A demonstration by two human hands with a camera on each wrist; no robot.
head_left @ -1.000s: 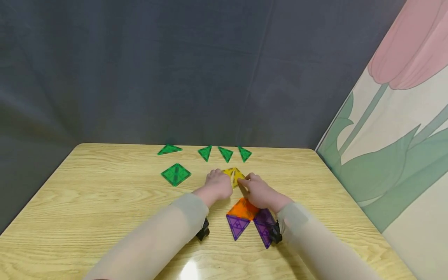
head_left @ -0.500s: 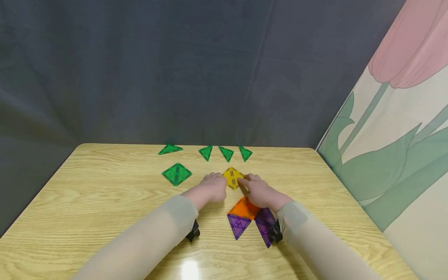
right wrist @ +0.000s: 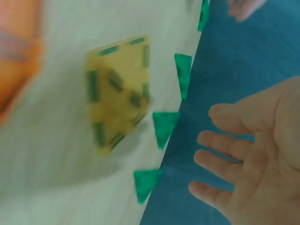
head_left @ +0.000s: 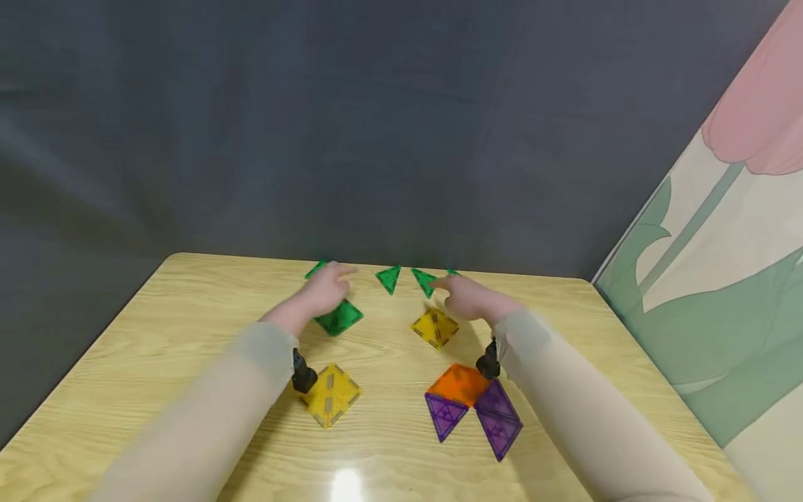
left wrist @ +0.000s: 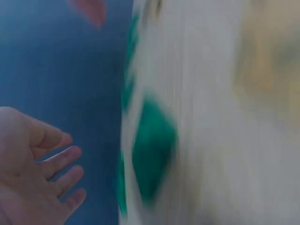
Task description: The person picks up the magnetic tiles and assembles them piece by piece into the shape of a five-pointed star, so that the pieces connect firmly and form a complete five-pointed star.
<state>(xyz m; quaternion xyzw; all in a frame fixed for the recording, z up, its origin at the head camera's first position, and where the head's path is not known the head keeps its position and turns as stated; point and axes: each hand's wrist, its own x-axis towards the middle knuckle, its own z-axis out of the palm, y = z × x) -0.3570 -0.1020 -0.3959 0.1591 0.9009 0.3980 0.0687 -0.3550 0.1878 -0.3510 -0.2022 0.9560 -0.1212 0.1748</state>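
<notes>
My left hand (head_left: 320, 289) hovers over the green diamond of tiles (head_left: 341, 319), overlapping it in the head view; its fingers are spread with nothing in them in the left wrist view. A green triangle tile (head_left: 316, 269) shows just behind that hand. My right hand (head_left: 470, 296), fingers loosely extended and holding nothing, is above and behind a yellow diamond of translucent magnetic tiles (head_left: 435, 328). Near its fingertips in the head view is a green triangle tile (head_left: 424, 282); one more green triangle (head_left: 453, 272) is mostly hidden by the hand.
Another yellow diamond (head_left: 330, 396) lies beside the left wrist camera (head_left: 304, 373). Orange tiles (head_left: 458, 385) join purple triangles (head_left: 447, 416) at front right. A green triangle (head_left: 388, 279) lies near the table's back edge, before a dark curtain (head_left: 401, 139).
The two yellow tiles first closed up into one diamond. Both hands then left it: the left went left and back, the right went back. The other yellow diamond came out from behind the left arm.
</notes>
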